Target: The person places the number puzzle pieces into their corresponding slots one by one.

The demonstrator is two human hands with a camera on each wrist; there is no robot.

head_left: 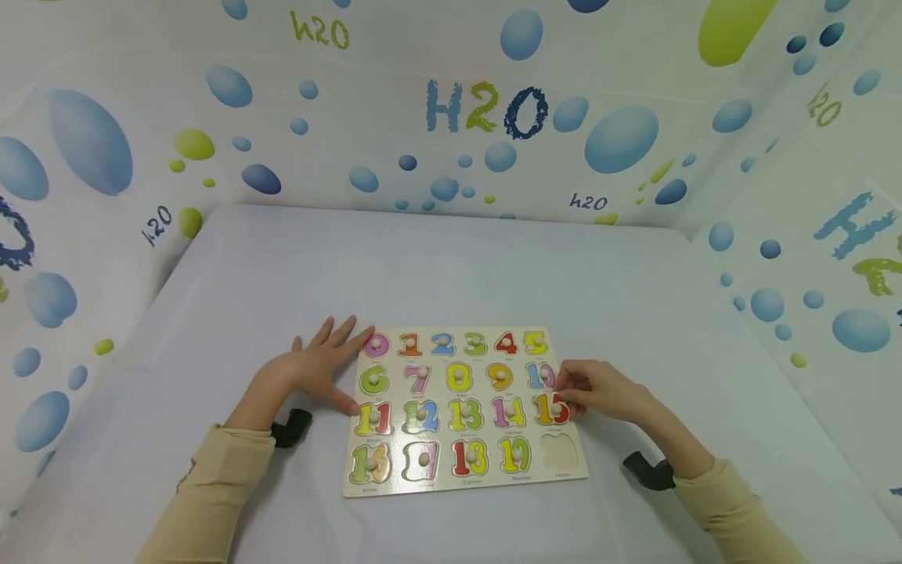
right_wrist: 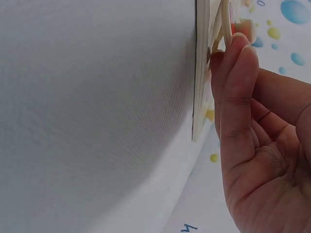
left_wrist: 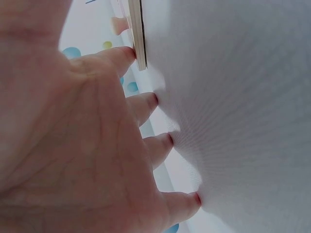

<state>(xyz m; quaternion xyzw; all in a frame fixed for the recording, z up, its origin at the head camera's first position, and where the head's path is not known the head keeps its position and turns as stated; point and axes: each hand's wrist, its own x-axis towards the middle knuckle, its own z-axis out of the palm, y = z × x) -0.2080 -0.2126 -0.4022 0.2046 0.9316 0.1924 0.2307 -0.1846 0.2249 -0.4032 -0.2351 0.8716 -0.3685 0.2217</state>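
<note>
A wooden number puzzle board (head_left: 437, 486) lies on the white table, filled with coloured knobbed number pieces. My left hand (head_left: 310, 372) is spread along its left side; in the left wrist view one fingertip (left_wrist: 127, 54) touches the board's edge (left_wrist: 140, 43) while the others rest on the cloth. At the right side, my right hand (head_left: 602, 390) pinches the edge of the number 15 piece (head_left: 551, 409). The right wrist view shows that piece (right_wrist: 226, 24) tilted up from the board, its knob (right_wrist: 247, 30) beside the fingertips.
An unfilled recess (head_left: 560, 452) shows at the board's lower right corner. Black wrist mounts (head_left: 292, 428) sit on both wrists. White cloth with blue and green bubbles (head_left: 521, 35) hangs behind the table and on both sides.
</note>
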